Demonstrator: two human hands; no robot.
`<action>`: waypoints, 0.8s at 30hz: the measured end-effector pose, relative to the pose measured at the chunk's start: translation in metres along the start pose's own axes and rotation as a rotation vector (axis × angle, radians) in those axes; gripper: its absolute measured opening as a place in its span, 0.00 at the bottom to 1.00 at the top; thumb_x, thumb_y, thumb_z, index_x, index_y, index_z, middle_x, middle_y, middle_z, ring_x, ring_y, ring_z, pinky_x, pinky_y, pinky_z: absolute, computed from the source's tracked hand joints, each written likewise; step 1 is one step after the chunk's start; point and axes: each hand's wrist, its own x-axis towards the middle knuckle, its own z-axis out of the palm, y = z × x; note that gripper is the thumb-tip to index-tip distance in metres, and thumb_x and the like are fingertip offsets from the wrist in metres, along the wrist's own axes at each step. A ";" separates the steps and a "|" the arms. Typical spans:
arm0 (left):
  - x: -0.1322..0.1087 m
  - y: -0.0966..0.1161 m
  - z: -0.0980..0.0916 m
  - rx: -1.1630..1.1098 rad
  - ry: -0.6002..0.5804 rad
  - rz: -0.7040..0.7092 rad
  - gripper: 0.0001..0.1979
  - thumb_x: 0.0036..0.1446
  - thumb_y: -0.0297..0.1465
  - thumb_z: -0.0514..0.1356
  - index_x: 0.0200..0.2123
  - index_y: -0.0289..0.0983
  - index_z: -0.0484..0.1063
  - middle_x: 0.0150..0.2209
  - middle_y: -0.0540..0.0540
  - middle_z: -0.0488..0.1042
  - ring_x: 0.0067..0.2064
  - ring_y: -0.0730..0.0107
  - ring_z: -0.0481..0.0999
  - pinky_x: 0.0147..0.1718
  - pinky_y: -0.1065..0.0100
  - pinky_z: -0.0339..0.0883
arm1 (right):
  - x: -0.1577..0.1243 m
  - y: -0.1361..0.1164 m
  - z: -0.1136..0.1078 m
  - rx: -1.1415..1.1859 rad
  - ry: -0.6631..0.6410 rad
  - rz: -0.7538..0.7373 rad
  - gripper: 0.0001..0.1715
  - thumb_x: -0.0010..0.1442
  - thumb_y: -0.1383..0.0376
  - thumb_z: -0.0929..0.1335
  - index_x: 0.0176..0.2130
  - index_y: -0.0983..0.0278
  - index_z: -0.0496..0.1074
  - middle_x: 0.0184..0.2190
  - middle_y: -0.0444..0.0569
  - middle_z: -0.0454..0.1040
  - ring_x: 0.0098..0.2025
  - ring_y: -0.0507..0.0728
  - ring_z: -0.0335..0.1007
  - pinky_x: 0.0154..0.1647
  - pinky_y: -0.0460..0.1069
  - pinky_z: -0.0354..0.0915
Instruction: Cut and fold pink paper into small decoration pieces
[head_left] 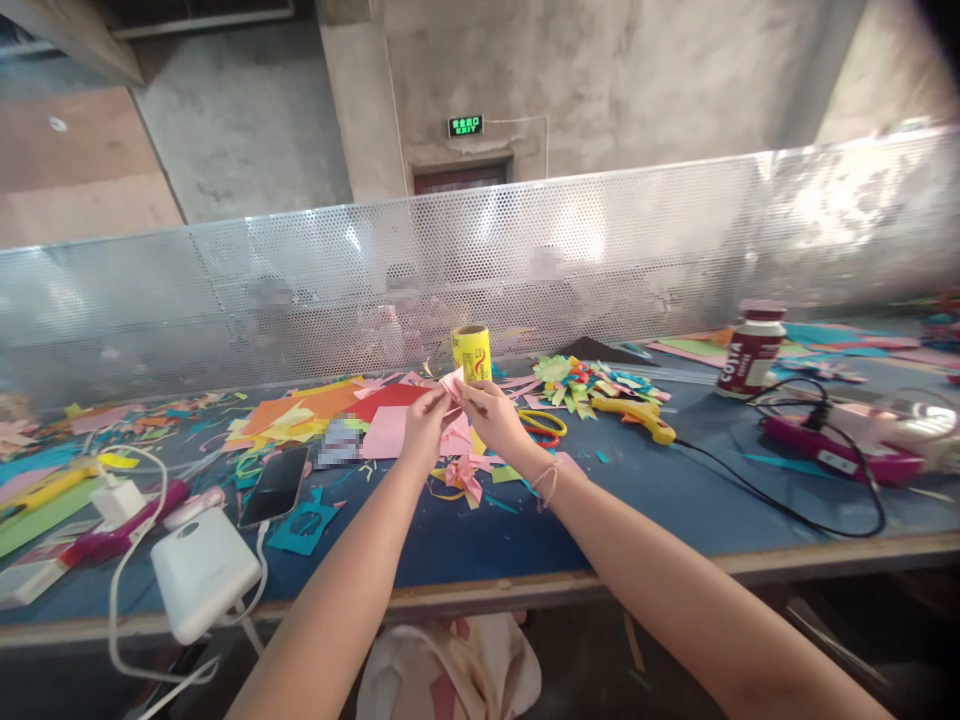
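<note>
Between my two hands is a small piece of pink paper (pixel 452 382), held up just in front of a yellow cardboard tube (pixel 472 350). My left hand (pixel 426 420) pinches it from the left. On the other side, my right hand (pixel 491 412) grips it with thumb and fingers. Below the hands lies a folded pink paper shape (pixel 465 478) on the blue table (pixel 480 550). Pink sheets (pixel 385 433) and a red sheet (pixel 386 400) spread out to the left. Yellow-handled scissors (pixel 551 425) rest beside my right wrist.
To the right are a pile of colourful paper flowers (pixel 581 385), a yellow glue gun (pixel 637 415) with a black cord, a brown bottle (pixel 752 352) and a purple power strip (pixel 847 455). At left lie a phone (pixel 275 485) and a white power bank (pixel 204 572). A perforated metal screen (pixel 315 260) stands behind.
</note>
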 end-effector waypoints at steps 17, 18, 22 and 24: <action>0.008 -0.003 -0.010 0.121 0.121 0.016 0.10 0.41 0.34 0.64 0.22 0.35 0.67 0.20 0.54 0.65 0.24 0.80 0.65 0.26 0.75 0.58 | 0.007 0.009 -0.012 0.099 0.020 0.102 0.17 0.53 0.67 0.65 0.44 0.62 0.70 0.43 0.55 0.65 0.43 0.57 0.67 0.39 0.53 0.69; 0.008 -0.004 -0.010 0.150 0.104 0.014 0.09 0.41 0.33 0.64 0.21 0.35 0.67 0.18 0.54 0.64 0.23 0.79 0.64 0.25 0.75 0.58 | 0.009 0.010 -0.014 0.171 0.024 0.192 0.17 0.53 0.65 0.66 0.44 0.63 0.69 0.42 0.55 0.67 0.41 0.56 0.69 0.37 0.52 0.70; 0.007 -0.006 -0.010 0.227 0.032 0.001 0.10 0.40 0.34 0.64 0.26 0.35 0.71 0.20 0.52 0.68 0.24 0.78 0.66 0.25 0.75 0.59 | 0.012 0.010 -0.016 0.465 -0.078 0.480 0.11 0.52 0.65 0.67 0.37 0.66 0.71 0.30 0.49 0.74 0.31 0.52 0.72 0.33 0.48 0.70; 0.006 -0.006 -0.010 0.229 0.035 0.003 0.11 0.40 0.33 0.64 0.29 0.35 0.72 0.22 0.52 0.70 0.24 0.79 0.66 0.24 0.75 0.59 | 0.012 0.008 -0.015 0.536 -0.102 0.543 0.07 0.50 0.66 0.68 0.33 0.66 0.72 0.27 0.47 0.74 0.27 0.50 0.71 0.32 0.47 0.70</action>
